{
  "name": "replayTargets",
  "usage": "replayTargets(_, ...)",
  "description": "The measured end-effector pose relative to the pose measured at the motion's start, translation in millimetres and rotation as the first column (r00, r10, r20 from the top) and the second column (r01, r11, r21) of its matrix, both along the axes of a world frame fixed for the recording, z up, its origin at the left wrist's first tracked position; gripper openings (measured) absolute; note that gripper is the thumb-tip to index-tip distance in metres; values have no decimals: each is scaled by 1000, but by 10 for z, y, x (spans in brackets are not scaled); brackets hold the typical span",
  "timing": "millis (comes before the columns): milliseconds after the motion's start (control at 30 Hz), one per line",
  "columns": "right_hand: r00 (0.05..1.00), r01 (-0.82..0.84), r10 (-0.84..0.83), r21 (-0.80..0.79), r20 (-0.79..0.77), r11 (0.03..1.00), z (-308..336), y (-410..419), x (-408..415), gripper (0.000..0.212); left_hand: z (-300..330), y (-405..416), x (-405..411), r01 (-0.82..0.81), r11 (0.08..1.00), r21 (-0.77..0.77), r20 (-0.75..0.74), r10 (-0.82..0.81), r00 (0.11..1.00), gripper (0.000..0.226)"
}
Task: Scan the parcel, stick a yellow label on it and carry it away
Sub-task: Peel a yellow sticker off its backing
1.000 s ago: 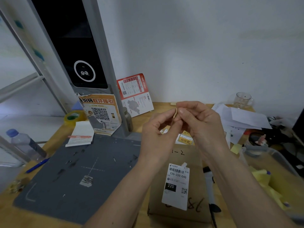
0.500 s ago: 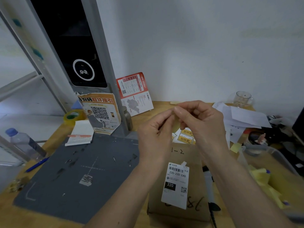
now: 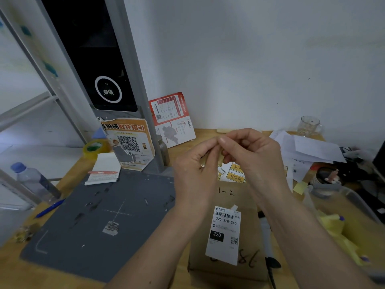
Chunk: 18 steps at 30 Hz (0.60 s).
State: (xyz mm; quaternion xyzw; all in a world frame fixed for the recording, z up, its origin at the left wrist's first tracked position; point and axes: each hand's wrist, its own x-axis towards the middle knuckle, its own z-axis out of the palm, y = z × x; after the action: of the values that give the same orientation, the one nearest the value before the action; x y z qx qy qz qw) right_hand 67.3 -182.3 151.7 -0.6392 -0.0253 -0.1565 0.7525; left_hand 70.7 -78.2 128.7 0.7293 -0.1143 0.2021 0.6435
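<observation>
Both hands, left (image 3: 195, 172) and right (image 3: 253, 157), pinch fingertips together over the parcel (image 3: 227, 230) at 12 o'clock, probably peeling a label; what's pinched can't be seen.

The parcel (image 3: 227, 232) lies on the table (image 3: 183, 140), right of the mat (image 3: 100, 222). Behind it sits a label sheet (image 3: 236, 174) (partly hidden by both hands). The scanner post (image 3: 116, 80) stands behind the mat, a bottle (image 3: 34, 180) to its left.
</observation>
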Motion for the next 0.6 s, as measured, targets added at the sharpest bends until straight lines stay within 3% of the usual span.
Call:
replayTargets(267, 1000, -7, 7, -4, -9, 1000, -33, -10, 21, 11, -7, 9, 3, 4, 999, -45, -23, -5, 1000, 21)
replayTargets(600, 1000, -17, 17, 24, -19, 1000, -19, -16, 3, 14, -4, 0, -22, -13, 1000, 25, 39, 12, 999, 27)
